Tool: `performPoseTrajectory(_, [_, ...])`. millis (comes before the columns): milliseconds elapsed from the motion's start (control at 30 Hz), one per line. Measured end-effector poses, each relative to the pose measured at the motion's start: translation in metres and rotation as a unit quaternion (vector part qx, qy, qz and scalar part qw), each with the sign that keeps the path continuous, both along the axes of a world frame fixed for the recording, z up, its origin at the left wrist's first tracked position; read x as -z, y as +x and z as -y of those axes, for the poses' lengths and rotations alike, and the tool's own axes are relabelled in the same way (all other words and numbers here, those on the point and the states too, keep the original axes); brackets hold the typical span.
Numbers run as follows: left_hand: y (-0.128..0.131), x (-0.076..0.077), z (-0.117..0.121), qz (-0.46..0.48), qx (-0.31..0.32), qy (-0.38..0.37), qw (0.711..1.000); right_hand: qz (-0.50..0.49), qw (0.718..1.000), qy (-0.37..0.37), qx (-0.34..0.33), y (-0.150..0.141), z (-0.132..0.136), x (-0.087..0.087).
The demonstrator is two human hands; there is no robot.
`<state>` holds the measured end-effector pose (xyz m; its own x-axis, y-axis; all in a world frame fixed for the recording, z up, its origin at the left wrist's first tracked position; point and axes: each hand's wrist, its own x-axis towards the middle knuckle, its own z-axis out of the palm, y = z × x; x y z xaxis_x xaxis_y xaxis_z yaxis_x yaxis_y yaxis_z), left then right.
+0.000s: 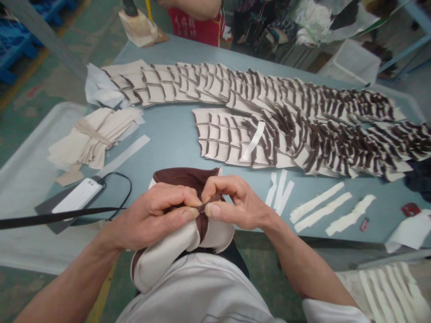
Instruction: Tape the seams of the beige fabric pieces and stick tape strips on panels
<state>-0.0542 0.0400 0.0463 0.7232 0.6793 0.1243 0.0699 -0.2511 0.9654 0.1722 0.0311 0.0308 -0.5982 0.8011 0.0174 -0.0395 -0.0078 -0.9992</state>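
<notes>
Both hands grip a cream and brown shoe upper (175, 251) close to my body at the table's front edge. My left hand (155, 215) is closed around its left side, thumb pressing the brown trim. My right hand (232, 202) pinches the same brown trim between thumb and fingers, right beside the left thumb. The upper's brown lining (182, 176) shows just behind the fingers. Several strips of white tape (319, 208) lie on the table to the right of my right hand.
Long overlapping rows of cream and brown cut pieces (286, 121) cover the far blue table (171, 139). A bundle of cream pieces (94, 139) lies left, near a white device with a black cable (79, 195). Another person in red (198, 22) stands beyond the table.
</notes>
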Motion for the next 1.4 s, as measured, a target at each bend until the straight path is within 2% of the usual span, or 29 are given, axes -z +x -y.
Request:
performPoseTrajectory(100, [-0.002,0.002,-0.003,-0.009,-0.002,-0.013,1.0,0.01,1.0,0.007,0.008,-0.006,0.0,-0.006])
performPoseTrajectory(233, [0.001,0.008,0.004,0.06,-0.035,-0.134,0.989,-0.009,0.994,0.101,0.031,-0.014,0.007,-0.014])
performPoseTrajectory(400, [0.017,0.013,0.021,0.188,-0.097,-0.322,0.923,-0.004,0.966,0.232,0.113,-0.022,0.016,-0.018])
performPoseTrajectory(533, [0.021,0.022,0.021,0.234,-0.091,-0.367,0.895,0.028,0.947,0.287,0.14,-0.024,0.015,-0.011])
performPoseTrajectory(700, [0.016,0.028,0.011,0.26,-0.079,-0.346,0.898,0.052,0.935,0.327,0.125,-0.02,0.004,-0.004])
performPoseTrajectory(900, [0.006,0.018,0.005,0.255,-0.083,-0.298,0.916,0.109,0.925,0.345,0.119,-0.005,-0.01,-0.003])
performPoseTrajectory(1067, [-0.009,0.017,-0.004,0.231,-0.126,-0.247,0.932,0.166,0.919,0.335,0.126,0.017,-0.02,0.006])
performPoseTrajectory(1167, [-0.018,0.022,-0.011,0.214,-0.125,-0.205,0.947,0.17,0.927,0.308,0.129,0.027,-0.021,0.008])
performPoseTrajectory(1300, [-0.026,0.018,-0.02,0.15,-0.095,-0.163,0.97,0.142,0.942,0.275,0.132,0.028,-0.016,-0.001])
performPoseTrajectory(1400, [-0.026,0.005,-0.026,0.024,-0.066,-0.047,0.996,0.127,0.944,0.274,0.134,0.026,-0.013,-0.011])
